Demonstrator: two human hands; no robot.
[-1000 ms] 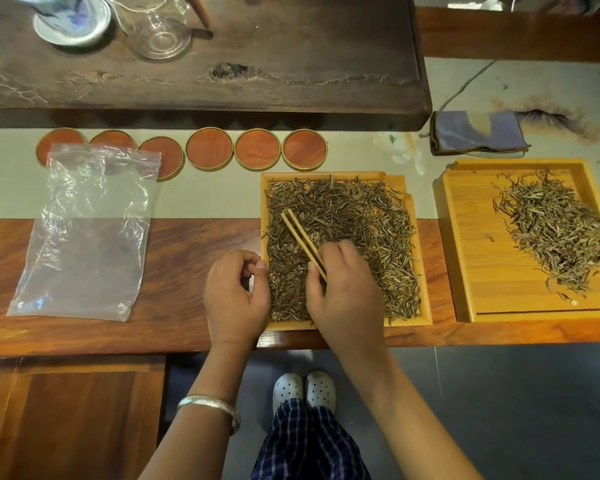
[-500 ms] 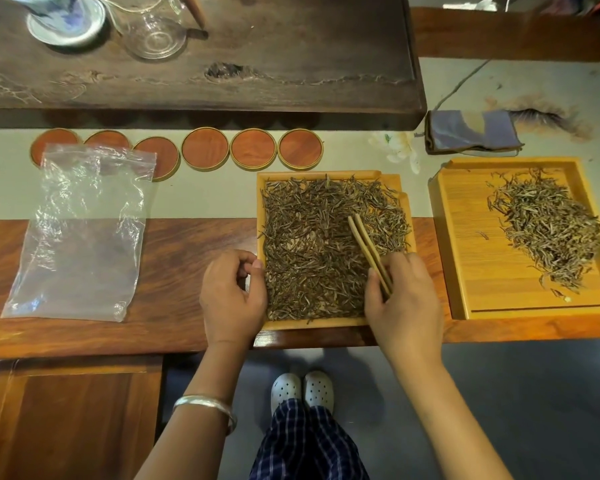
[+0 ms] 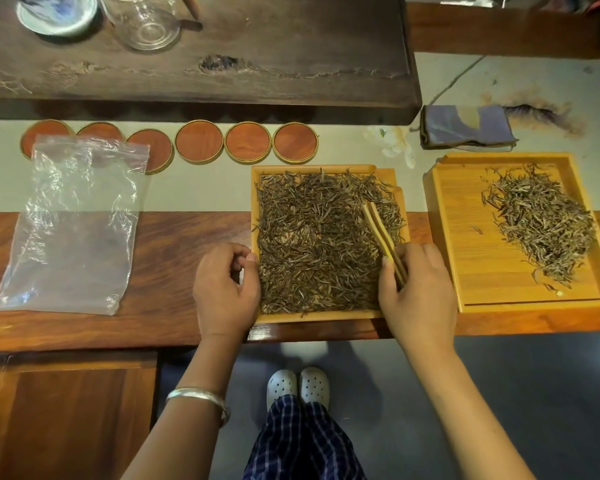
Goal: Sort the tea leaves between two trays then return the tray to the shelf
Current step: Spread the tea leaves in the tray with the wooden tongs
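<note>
A small bamboo tray in front of me is covered with dark tea leaves. My right hand grips bamboo tweezers at the tray's right edge, their tips lying over the leaves. My left hand rests at the tray's left edge with fingers curled; I cannot tell whether it pinches anything. To the right, a larger bamboo tray holds a smaller pile of tea leaves.
A clear plastic bag lies on the left. Several round wooden coasters line up behind the trays. A folded grey cloth sits at the back right. A dark tea board carries a glass pitcher and porcelain cup.
My right hand has moved with the tweezers from the middle of the small tray to its right edge. The left hand has stayed at the left edge.
</note>
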